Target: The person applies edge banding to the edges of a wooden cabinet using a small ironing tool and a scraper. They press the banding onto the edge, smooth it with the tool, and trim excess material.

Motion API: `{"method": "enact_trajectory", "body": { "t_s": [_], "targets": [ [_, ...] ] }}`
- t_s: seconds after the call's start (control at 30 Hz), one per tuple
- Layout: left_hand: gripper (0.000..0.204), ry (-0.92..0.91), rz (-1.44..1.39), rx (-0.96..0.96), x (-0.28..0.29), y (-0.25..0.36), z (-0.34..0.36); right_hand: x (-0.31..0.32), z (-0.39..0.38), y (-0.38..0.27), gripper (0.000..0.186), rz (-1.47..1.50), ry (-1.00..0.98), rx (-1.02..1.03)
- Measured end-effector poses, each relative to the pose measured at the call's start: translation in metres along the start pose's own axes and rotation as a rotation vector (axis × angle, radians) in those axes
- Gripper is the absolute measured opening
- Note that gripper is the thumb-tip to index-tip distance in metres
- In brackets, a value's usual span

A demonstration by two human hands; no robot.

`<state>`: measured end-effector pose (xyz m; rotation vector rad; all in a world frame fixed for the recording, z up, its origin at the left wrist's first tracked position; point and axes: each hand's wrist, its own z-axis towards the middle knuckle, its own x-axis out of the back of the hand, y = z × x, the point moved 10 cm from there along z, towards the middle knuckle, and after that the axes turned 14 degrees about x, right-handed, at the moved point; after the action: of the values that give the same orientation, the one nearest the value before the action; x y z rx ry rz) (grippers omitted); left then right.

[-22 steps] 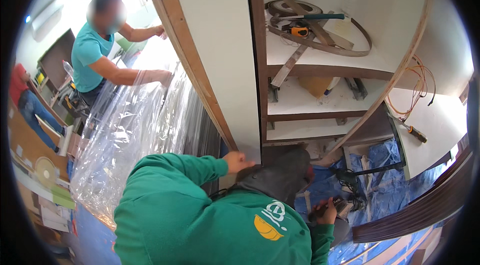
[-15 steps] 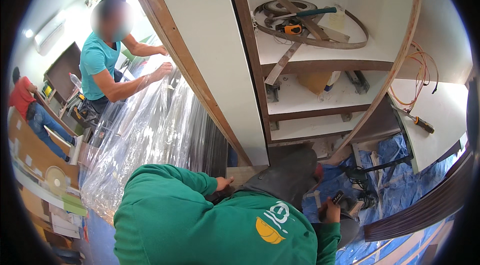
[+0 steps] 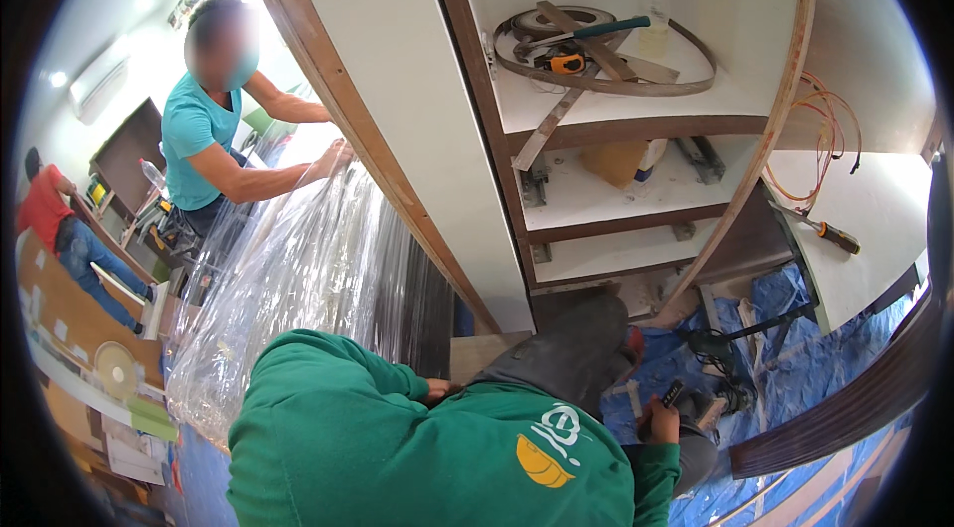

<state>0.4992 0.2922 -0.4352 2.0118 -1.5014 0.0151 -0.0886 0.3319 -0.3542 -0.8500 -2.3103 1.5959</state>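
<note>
My right hand, by my right knee, is closed around a narrow black object with small pale marks. Its upper end sticks out of the fist, and I cannot make out its kind. My left hand lies low against my trousers, close to a pale wooden board. Most of it is hidden behind my green sleeve, fingers included. A corded power tool rests on the blue sheet ahead of my right hand.
An open cabinet shelf holds a hammer, a tape measure and coiled edging strip. A screwdriver lies on a white panel at right, near orange wires. At left, a co-worker handles clear plastic wrap.
My left hand has drawn back under the sleeve, so less of it shows. My view has shifted slightly. The co-worker's nearer hand has moved a little along the plastic wrap.
</note>
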Motion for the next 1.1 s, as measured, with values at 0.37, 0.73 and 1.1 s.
{"method": "enact_trajectory", "body": {
  "t_s": [0.37, 0.73, 1.1],
  "targets": [
    [0.031, -0.129, 0.845, 0.238, 0.041, 0.137, -0.135, 0.001, 0.004, 0.009, 0.028, 0.067, -0.053, -0.021],
    [0.014, -0.212, -0.067, 0.664, 0.072, 0.122, -0.157, 0.007, -0.005, 0.004, 0.034, -0.084, -0.054, -0.007],
    [0.033, 0.017, 0.721, 0.104, 0.068, 0.076, -0.033, 0.006, -0.009, -0.005, 0.033, -0.100, 0.013, -0.007]
  ]
}}
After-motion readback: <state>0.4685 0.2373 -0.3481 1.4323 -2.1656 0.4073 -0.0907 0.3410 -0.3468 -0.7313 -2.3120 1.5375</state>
